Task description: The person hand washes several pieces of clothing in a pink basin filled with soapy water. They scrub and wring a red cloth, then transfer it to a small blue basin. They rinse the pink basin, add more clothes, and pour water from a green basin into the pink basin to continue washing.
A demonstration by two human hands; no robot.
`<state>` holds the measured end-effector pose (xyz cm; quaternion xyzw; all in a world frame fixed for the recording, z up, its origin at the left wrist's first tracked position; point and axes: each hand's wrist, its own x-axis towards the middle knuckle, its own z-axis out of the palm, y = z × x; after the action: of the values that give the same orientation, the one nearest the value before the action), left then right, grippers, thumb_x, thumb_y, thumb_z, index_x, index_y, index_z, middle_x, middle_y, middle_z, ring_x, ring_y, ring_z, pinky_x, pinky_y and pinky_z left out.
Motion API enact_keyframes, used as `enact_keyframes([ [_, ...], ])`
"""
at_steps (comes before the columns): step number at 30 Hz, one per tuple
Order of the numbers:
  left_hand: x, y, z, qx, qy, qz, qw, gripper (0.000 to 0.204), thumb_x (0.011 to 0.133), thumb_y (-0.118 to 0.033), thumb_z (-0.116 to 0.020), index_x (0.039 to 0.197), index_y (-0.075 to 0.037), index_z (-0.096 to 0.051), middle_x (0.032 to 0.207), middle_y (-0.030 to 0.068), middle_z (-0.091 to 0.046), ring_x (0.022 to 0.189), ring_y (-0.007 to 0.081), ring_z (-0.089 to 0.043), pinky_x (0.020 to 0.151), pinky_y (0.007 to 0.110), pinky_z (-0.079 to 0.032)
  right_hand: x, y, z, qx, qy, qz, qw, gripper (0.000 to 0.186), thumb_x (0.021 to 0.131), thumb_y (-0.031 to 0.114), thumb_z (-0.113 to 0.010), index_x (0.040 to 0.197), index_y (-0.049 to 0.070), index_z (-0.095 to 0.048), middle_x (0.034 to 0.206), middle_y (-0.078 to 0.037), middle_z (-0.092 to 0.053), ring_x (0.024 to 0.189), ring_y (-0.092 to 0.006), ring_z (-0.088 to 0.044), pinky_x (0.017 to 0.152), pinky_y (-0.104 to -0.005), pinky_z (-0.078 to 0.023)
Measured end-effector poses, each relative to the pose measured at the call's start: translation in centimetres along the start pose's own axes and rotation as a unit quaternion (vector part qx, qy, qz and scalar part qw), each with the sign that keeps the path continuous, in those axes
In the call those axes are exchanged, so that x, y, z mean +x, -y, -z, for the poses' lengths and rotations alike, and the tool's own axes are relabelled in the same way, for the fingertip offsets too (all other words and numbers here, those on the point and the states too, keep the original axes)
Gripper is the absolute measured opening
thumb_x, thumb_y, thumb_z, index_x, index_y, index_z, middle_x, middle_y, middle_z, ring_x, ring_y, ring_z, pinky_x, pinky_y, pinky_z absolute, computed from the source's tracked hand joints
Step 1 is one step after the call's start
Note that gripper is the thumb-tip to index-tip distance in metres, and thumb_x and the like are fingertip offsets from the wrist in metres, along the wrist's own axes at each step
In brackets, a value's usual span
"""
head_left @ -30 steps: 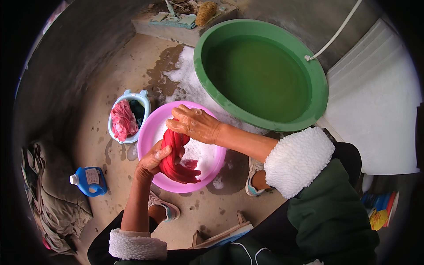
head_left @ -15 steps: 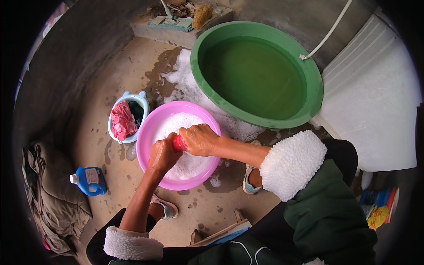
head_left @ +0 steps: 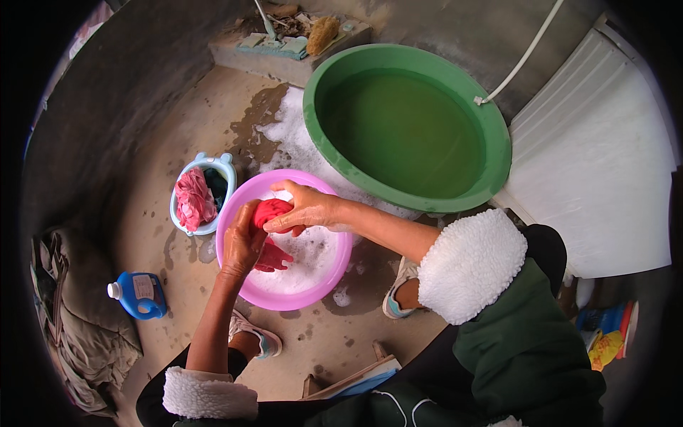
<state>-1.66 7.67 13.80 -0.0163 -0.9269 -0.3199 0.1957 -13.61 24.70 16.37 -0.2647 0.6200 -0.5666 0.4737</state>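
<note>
A wet red cloth [head_left: 270, 211] is bunched up over the pink basin [head_left: 344, 265], which holds white suds. Its lower end hangs down beside my left wrist, close above the foam. My left hand [head_left: 242, 238] is closed round the left side of the bundle. From the right, my right hand [head_left: 311, 208] cups the cloth loosely, thumb and fingers apart on either side of it. Wet skin shows on both hands. Part of the cloth is hidden behind the fingers.
A large green tub [head_left: 501, 153] of water stands beyond the basin. Left of it are a small light-blue bucket [head_left: 226, 171] with pink and dark cloths and a blue jug [head_left: 146, 304]. Foam [head_left: 295, 132] lies on the wet floor. A white hose [head_left: 526, 53] hangs over the tub.
My hands were tight fists close together on the red cloth. Now the right hand has loosened its grip, and more of the cloth shows, with an end hanging down.
</note>
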Motion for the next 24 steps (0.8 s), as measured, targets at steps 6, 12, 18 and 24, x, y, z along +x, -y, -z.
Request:
enact_keyframes([
  [6,0.9,1.9,2.1,-0.359,0.094,0.298,0.88,0.029,0.09,-0.017,-0.062,0.115,-0.005,-0.054,0.096,0.0043,-0.064,0.073,0.0096,-0.056,0.068,0.023,-0.047,-0.4,1.5,0.7,-0.602,-0.163,0.399,0.672,0.085,0.07,0.011,-0.076,0.143,0.015,-0.033,0.138,-0.016,-0.043,0.121,-0.0316,-0.049,0.094,-0.0375,-0.048],
  [12,1.5,-0.8,2.7,-0.417,0.207,0.304,0.831,0.032,0.089,-0.026,-0.067,0.112,-0.006,-0.057,0.091,0.0012,-0.065,0.069,0.0077,-0.054,0.065,0.022,-0.047,0.4,1.7,0.5,-0.715,-0.159,0.417,0.538,0.049,0.088,0.02,-0.053,0.135,0.02,-0.041,0.147,-0.012,-0.035,0.13,-0.0306,-0.041,0.101,-0.0504,-0.036],
  [18,1.3,-2.2,2.8,-0.411,0.266,0.266,0.831,0.04,0.079,-0.024,-0.077,0.109,-0.004,-0.059,0.09,0.0045,-0.063,0.079,0.0139,-0.059,0.073,0.029,-0.05,0.8,1.9,0.1,-0.689,-0.089,0.41,0.591,0.019,0.081,0.015,-0.058,0.099,0.013,-0.053,0.104,-0.006,-0.056,0.099,-0.0237,-0.058,0.088,-0.0391,-0.047],
  [24,1.3,-2.6,1.5,-0.129,0.245,0.178,0.944,0.055,0.07,-0.019,-0.08,0.116,-0.001,-0.055,0.101,0.0176,-0.066,0.094,0.03,-0.064,0.084,0.037,-0.05,0.4,1.2,-0.7,-0.69,-0.114,0.335,0.631,0.01,0.077,0.007,-0.059,0.086,0.009,-0.055,0.075,-0.008,-0.057,0.073,-0.027,-0.063,0.06,-0.038,-0.052],
])
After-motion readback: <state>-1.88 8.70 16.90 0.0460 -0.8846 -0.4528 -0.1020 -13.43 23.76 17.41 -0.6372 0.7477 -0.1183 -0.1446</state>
